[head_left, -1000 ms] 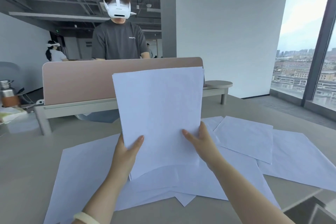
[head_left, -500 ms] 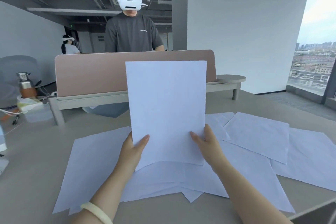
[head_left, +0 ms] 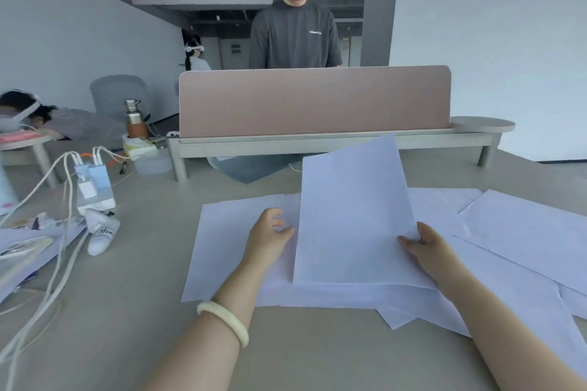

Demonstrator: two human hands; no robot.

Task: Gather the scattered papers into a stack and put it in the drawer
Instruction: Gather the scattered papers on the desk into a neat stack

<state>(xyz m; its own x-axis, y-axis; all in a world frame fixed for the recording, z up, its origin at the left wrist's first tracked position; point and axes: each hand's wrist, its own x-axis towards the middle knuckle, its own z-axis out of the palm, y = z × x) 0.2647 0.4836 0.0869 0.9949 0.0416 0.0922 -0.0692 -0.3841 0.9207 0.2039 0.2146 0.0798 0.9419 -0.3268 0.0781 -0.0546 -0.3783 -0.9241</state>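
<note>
Papers (head_left: pixel 524 232) lie spread across the desk (head_left: pixel 127 311), overlapping one another from the left sheet (head_left: pixel 228 247) out to those at the far right. The drawer is nowhere in view. The stack (head_left: pixel 352 216) I have collected stands tilted on its lower edge on top of the loose sheets, its top leaning away from me. My right hand (head_left: pixel 432 251) pinches its right edge, thumb on the front face and fingers hidden behind. My left hand (head_left: pixel 270 235) is off the stack, just beside its left edge, with fingers loosely curled over the left sheet and holding nothing.

I judge I am mid-gathering: a few sheets are collected and most are not yet picked up. Next, my left hand should pinch the left sheet, lift it and lay it against the stack, with my right hand stopping the stack from fanning out.
</note>
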